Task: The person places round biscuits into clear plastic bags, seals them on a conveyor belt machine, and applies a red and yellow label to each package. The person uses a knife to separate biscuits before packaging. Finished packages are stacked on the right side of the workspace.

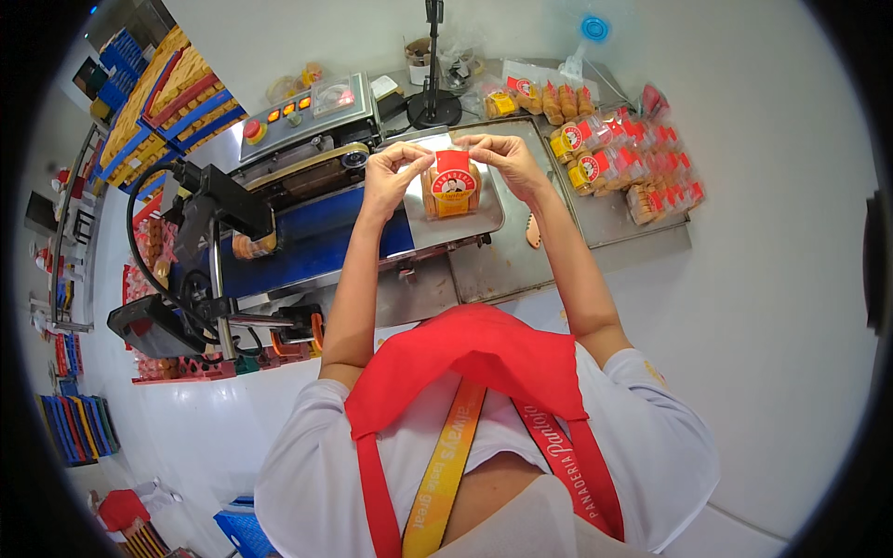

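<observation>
A clear plastic bag of round biscuits (452,194) with a red and yellow printed label stands on the metal end plate (491,217) of a band sealing machine. My left hand (392,174) pinches the top left corner of the bag between thumb and fingers. At the top right corner, my right hand (513,164) grips it the same way. The bag's top edge is stretched between the two hands. To the left runs the sealer's blue conveyor belt (314,244), carrying another biscuit pack (254,244) partly hidden under a black device.
The sealer's control box (307,115) and a black stand (434,108) are behind my hands. Several packed biscuit bags (628,157) lie on the right tray. A wooden-handled tool (534,231) lies beside my right forearm. A black device on a metal pole (223,202) overhangs the belt.
</observation>
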The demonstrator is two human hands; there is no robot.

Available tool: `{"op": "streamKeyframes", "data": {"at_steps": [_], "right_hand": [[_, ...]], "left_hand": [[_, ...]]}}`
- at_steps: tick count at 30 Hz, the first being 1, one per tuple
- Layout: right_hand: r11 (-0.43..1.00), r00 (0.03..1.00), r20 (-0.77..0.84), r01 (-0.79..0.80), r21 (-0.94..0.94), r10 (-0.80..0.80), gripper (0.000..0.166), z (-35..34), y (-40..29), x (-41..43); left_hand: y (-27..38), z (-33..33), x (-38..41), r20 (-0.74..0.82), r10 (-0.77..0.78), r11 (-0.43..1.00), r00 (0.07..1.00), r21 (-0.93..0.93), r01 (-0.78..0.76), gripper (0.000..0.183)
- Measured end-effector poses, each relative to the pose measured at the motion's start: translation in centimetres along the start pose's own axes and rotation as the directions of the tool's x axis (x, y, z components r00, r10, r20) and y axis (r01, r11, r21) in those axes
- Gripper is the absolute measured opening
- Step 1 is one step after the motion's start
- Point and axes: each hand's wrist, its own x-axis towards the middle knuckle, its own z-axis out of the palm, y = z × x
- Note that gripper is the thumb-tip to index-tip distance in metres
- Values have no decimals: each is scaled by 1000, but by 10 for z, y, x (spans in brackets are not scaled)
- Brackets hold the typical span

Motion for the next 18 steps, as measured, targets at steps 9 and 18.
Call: {"op": "streamKeyframes", "data": {"at_steps": [9, 18], "right_hand": [[984, 992, -88, 99, 145, -87, 8, 6, 24, -6], [978, 984, -6, 175, -115, -177, 11, -2, 21, 5]], "left_hand": [[-11, -6, -7, -36, 27, 993, 999, -111, -31, 2], [-8, -9, 1, -6, -62, 987, 998, -146, 60, 2]]}}
